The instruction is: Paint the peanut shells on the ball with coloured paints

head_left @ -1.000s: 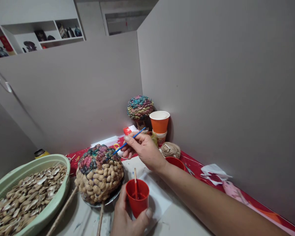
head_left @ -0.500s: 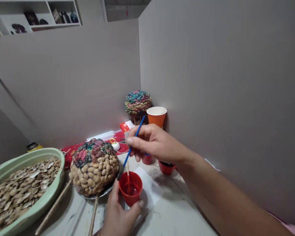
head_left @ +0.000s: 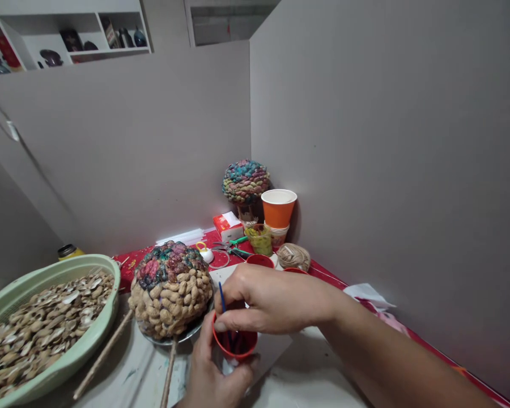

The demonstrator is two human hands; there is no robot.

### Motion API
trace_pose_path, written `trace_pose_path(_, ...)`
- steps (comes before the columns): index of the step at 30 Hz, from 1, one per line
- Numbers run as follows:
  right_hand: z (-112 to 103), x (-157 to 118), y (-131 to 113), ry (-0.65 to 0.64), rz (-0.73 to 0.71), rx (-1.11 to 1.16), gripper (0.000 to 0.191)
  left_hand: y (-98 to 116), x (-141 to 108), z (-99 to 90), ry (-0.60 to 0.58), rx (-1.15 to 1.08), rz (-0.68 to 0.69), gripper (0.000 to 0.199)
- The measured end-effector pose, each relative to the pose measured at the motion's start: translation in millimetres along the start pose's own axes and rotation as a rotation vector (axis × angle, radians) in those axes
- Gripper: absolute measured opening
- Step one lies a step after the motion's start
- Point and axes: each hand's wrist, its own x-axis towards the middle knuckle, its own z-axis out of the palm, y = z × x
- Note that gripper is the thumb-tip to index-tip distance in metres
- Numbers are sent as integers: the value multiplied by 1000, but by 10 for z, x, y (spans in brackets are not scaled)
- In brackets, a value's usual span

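My left hand [head_left: 219, 377] is wrapped round a small red cup [head_left: 239, 357] with dark red liquid inside. Over its rim, my right hand [head_left: 255, 300] is closed in a pinch at a blue-handled paintbrush [head_left: 222, 294], whose lower end is down in the cup. Some of the right fingers are hidden. Left of the hands, a dome of peanuts [head_left: 174, 294] rests on a metal dish [head_left: 187, 334]. Its top is painted in dark green, pink and purple, while the lower peanuts are plain. Twine-wrapped sticks [head_left: 169, 371] extend from it toward me.
A green basket [head_left: 110, 283] of peanut shells stands at left. Behind are a painted peanut dome [head_left: 246, 181], orange cup [head_left: 279, 214], yellow-green tub [head_left: 260, 241], twine ball [head_left: 294, 256], pliers [head_left: 227, 246] and tissue pack [head_left: 228, 225]. Grey panels [head_left: 365, 141] enclose the table.
My right hand has come down to the red cup, and the blue paintbrush now dips into it. My left hand still holds the cup. The view has shifted slightly.
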Motion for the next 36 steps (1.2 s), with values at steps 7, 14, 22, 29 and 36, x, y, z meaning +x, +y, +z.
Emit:
trace_pose_path(7,-90,-55,-20,135,10,105,25,111,33,-26,-101,-141,-7,58)
trace_pose_path(14,-155,-60,64,262,148,512,29,215,8,-53,-100,-226,-76,66)
trace_pose_path(22,-156,-36,230,352,171,691,30,143,-10,-41,-77,-276,-88,75)
trace_pose_path(29,-127,-4,245,448,182,763,33,111,-29,-32,-40,-346,-76,85)
trace_pose_path(36,-96,27,277,588,167,839,36,65,-52,-60,-10,-341,-98,81)
